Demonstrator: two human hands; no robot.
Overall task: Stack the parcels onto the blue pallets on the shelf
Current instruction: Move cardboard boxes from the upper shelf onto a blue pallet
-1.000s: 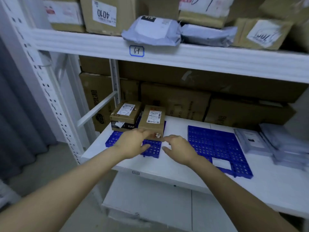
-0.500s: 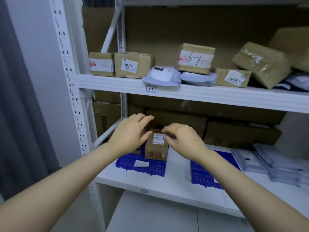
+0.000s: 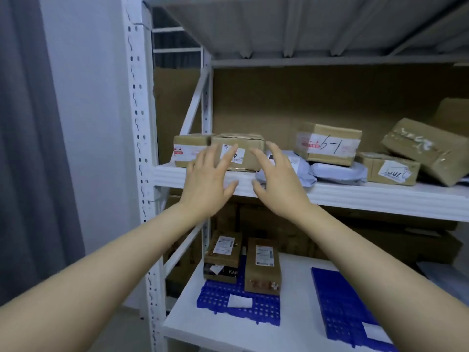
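Reaching: both bare hands are raised to the upper shelf (image 3: 355, 196), backs toward me, on either side of one brown parcel (image 3: 243, 153).
Left hand: the left hand (image 3: 205, 179) is spread wide with straight fingers and grips nothing. Its fingertips overlap the parcel's white label, but I cannot tell whether they touch it.
Right hand: the right hand (image 3: 279, 184) is just as wide and holds nothing. It is in front of the parcel's right end and a grey mailer bag (image 3: 304, 171).
Brown parcel: it sits flat at the front edge of the upper shelf, with a smaller box (image 3: 189, 151) touching its left end.
Other parcels up there: a box marked 6-1 (image 3: 327, 144) rests on a grey poly bag (image 3: 337, 172). Further right are a low labelled box (image 3: 390, 168) and a tilted taped box (image 3: 426, 151).
Lower shelf (image 3: 203, 323): two blue pallets lie here, well apart.
Left blue pallet (image 3: 218, 298): two labelled parcels stand side by side at its back, a darker one (image 3: 223, 252) and a tan one (image 3: 264, 268). A white slip (image 3: 239, 301) lies in front of them.
Right blue pallet (image 3: 340, 308): part of it is hidden behind the right forearm.
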